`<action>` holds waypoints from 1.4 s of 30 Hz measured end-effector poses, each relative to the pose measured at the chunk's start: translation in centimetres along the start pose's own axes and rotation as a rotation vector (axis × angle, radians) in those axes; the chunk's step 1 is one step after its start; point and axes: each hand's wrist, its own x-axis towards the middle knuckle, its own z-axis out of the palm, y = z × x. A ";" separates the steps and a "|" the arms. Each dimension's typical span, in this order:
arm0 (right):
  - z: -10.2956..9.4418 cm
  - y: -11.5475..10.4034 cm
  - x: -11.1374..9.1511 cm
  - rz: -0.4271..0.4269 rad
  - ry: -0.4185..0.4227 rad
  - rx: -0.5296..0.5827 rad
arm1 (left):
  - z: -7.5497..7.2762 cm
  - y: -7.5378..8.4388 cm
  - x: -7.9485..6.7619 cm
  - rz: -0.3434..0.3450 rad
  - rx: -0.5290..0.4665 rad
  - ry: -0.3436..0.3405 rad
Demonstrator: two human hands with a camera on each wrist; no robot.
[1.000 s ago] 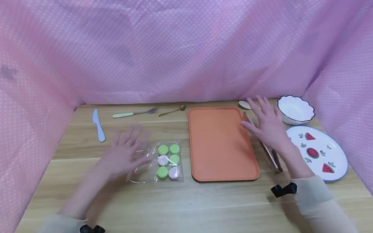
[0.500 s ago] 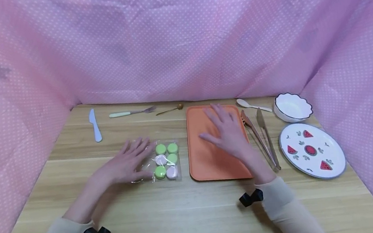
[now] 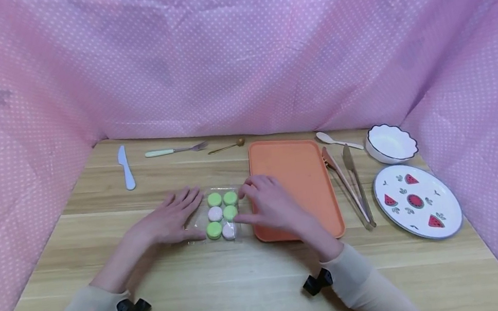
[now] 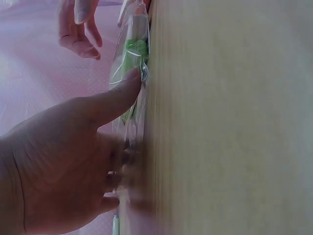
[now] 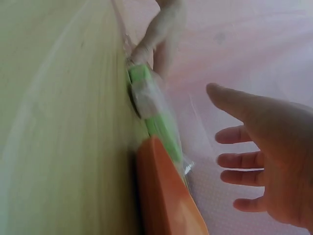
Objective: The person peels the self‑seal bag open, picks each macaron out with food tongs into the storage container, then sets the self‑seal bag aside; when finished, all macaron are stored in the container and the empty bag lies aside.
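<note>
A clear plastic pack of green and pale lilac macarons lies flat on the table in the head view. My left hand rests on its left end, fingers extended; the left wrist view shows the thumb on the film. Over the left edge of the orange tray my right hand hovers with its fingers spread, their tips near the pack's right side. Nothing is between them in the right wrist view, where the green end of the pack shows beyond the tray.
Along the back lie a pale blue knife, a fork, a small gold spoon and a white spoon. Right of the tray are metal tongs, a scalloped bowl and a watermelon plate. Pink cloth surrounds the table.
My right hand has swung left from above the tongs, across the tray, to the pack's right side. My left hand has come down onto the pack's left end.
</note>
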 end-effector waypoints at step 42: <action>1.7 -2.3 -0.1 -0.065 -0.215 -0.092 | -0.9 0.8 0.1 -0.021 -0.043 -0.050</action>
